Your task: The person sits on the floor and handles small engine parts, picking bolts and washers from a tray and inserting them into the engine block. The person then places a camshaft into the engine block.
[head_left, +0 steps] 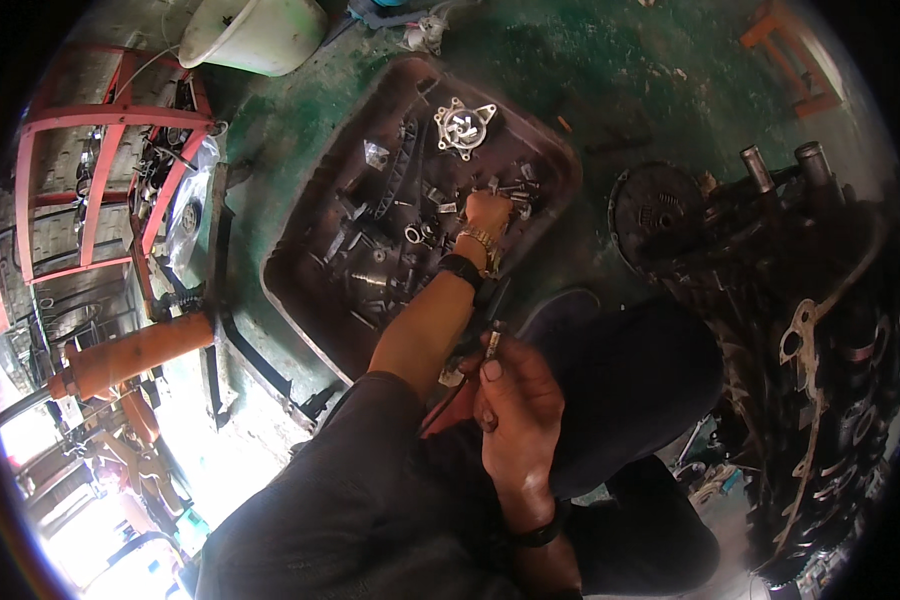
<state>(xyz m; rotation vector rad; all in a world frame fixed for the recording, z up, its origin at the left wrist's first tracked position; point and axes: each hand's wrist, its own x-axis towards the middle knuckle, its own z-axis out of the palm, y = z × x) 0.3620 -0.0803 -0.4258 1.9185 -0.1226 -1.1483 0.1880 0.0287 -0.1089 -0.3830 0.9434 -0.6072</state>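
My left hand (488, 212) reaches into a dark, grimy tray (295, 250), its fingers curled down among loose bolts (522, 188) near the tray's right side. What those fingers pinch, if anything, is hidden. A bracelet and a black band circle that wrist. Closer to my body, my right hand (522, 410) is closed, with a small bolt (493, 343) held upright between thumb and fingers. Beyond the left hand, a silvery round metal housing with bolt lugs (464, 128) lies in the tray. A metal ring (413, 233) and several greasy parts lie left of the hand.
A large dark engine block (830, 300) stands at the right, a toothed wheel (655, 205) by its far end. At the left are a red metal frame (115, 120) and an orange cylinder (135, 355). A whitish bucket (255, 35) sits on the green floor (590, 60) at the far left.
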